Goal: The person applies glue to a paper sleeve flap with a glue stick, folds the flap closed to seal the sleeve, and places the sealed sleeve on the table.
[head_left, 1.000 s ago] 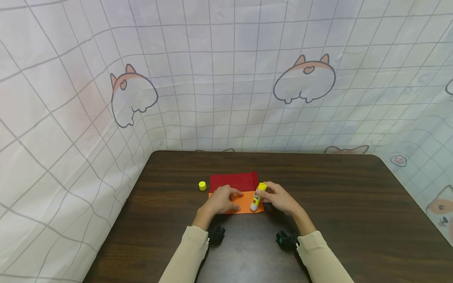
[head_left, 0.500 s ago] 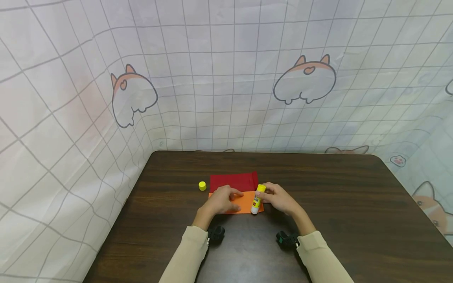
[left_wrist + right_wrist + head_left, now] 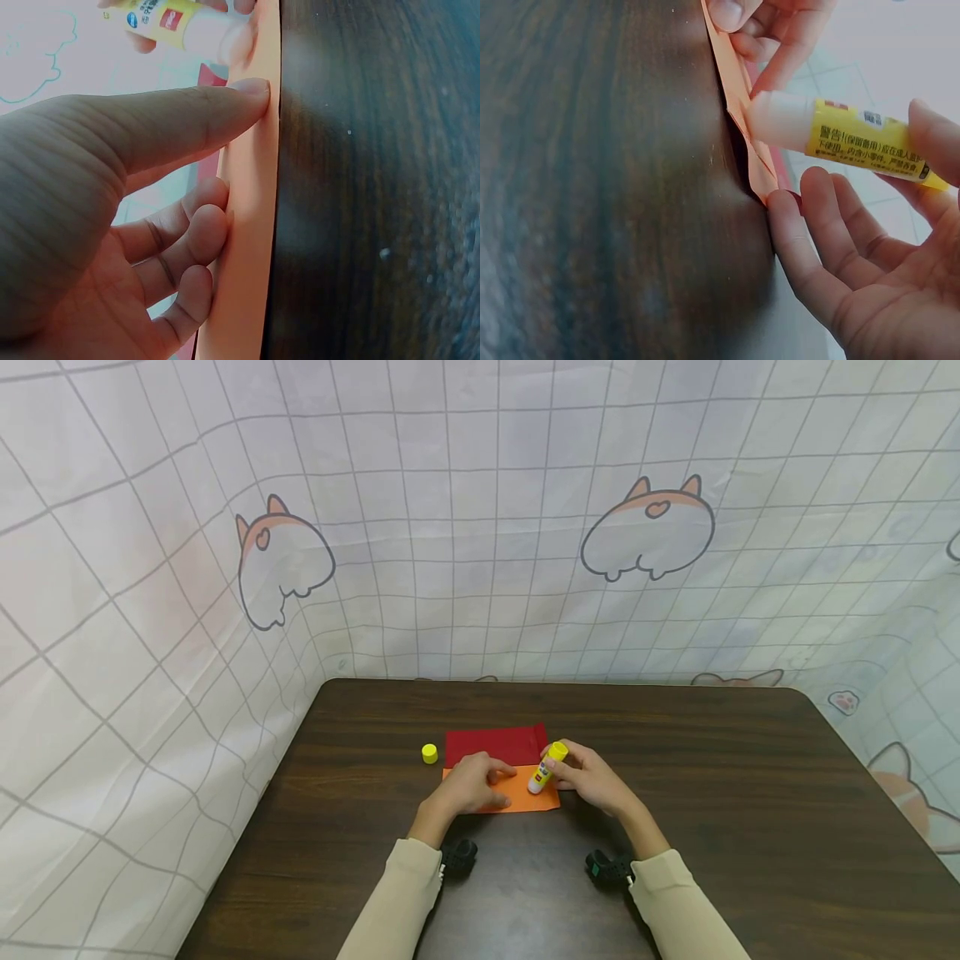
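Orange paper, an oblong strip (image 3: pixel 519 787), lies flat on a dark wood-grain tabletop (image 3: pixel 712 777), its long axis running from left to right in front of the person. At the strip's right-hand part, the right hand (image 3: pixel 594 781) holds an uncapped glue stick (image 3: pixel 547 770), thumb and fingers clamped round its yellow end. The stick leans across the strip rather than along it: the yellow end is up and to the right, and the white tip points down and left, appearing to touch the orange surface in both wrist views. The right hand's remaining fingers are extended, with one fingertip at the strip's right end, where the near edge bows a little off the tabletop.

To the left, the left hand (image 3: pixel 468 783) rests on the same strip, thumb near its front edge and fingertips farther back. Its fingers are bent and apart from the thumb, pressing down rather than gripping. The glue stick's tip lies to the right of these fingers, near but apart, so the right hand is the nearer one to the strip's right end. Just beyond the orange strip lies a red piece of paper (image 3: pixel 493 746), and left of that stands a small yellow cap (image 3: pixel 429 753).
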Action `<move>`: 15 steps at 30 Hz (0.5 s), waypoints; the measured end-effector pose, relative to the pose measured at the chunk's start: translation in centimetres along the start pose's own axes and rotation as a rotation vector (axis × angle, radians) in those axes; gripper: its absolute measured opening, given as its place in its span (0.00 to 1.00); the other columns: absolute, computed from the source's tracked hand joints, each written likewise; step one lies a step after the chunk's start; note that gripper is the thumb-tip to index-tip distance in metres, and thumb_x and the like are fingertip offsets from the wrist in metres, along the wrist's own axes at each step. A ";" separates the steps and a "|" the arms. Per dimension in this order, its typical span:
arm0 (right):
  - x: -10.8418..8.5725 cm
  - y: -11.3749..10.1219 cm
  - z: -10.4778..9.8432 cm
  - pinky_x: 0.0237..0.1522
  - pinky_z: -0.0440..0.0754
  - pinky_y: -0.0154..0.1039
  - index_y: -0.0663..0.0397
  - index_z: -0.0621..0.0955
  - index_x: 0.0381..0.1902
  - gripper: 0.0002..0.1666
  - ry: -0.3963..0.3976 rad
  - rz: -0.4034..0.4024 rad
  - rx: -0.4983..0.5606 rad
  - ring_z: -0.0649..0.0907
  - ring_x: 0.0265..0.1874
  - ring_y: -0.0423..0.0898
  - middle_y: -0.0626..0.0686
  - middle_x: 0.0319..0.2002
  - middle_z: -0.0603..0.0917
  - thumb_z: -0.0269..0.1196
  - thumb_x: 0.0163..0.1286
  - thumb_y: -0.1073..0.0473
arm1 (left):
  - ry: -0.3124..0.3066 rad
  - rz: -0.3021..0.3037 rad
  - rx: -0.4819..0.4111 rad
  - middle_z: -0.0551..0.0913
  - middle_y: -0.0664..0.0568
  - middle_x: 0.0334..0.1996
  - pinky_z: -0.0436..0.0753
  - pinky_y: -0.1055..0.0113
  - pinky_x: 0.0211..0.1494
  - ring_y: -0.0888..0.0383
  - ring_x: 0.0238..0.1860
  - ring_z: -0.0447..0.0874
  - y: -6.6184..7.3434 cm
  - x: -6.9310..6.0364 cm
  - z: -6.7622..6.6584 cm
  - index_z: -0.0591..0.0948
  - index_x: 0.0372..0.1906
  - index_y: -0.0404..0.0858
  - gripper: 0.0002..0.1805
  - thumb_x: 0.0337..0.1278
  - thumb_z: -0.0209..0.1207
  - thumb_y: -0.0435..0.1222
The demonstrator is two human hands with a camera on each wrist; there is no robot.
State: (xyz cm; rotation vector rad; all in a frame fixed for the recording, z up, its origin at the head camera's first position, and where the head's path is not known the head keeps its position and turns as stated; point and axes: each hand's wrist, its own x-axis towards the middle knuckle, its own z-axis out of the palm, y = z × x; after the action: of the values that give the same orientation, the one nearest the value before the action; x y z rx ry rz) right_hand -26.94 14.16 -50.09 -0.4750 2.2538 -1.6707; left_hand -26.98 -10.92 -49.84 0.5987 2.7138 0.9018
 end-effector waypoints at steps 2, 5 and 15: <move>0.0 0.0 0.0 0.55 0.86 0.50 0.66 0.73 0.65 0.28 0.002 -0.005 0.003 0.85 0.52 0.55 0.64 0.55 0.80 0.58 0.79 0.50 | 0.001 0.000 0.006 0.82 0.52 0.37 0.76 0.64 0.42 0.58 0.40 0.74 0.0 0.0 0.0 0.88 0.56 0.47 0.23 0.52 0.76 0.40; 0.0 0.2 0.0 0.54 0.86 0.51 0.65 0.72 0.66 0.28 0.008 -0.009 0.009 0.84 0.52 0.57 0.66 0.56 0.79 0.57 0.80 0.50 | 0.002 0.001 0.006 0.81 0.52 0.36 0.76 0.64 0.42 0.58 0.39 0.74 0.0 0.0 0.0 0.88 0.56 0.47 0.24 0.52 0.76 0.39; 0.0 0.4 0.1 0.53 0.87 0.50 0.62 0.71 0.67 0.27 0.019 -0.021 0.006 0.84 0.51 0.58 0.66 0.57 0.79 0.58 0.79 0.52 | 0.007 0.004 0.000 0.81 0.52 0.36 0.76 0.64 0.42 0.58 0.39 0.74 0.0 -0.1 0.0 0.88 0.56 0.47 0.24 0.52 0.76 0.39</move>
State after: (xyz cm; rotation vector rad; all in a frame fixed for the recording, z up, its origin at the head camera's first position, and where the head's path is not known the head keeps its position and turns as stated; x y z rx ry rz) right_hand -26.95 14.19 -50.49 -0.4850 2.2637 -1.6991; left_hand -26.88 -10.95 -49.85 0.6028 2.7192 0.9065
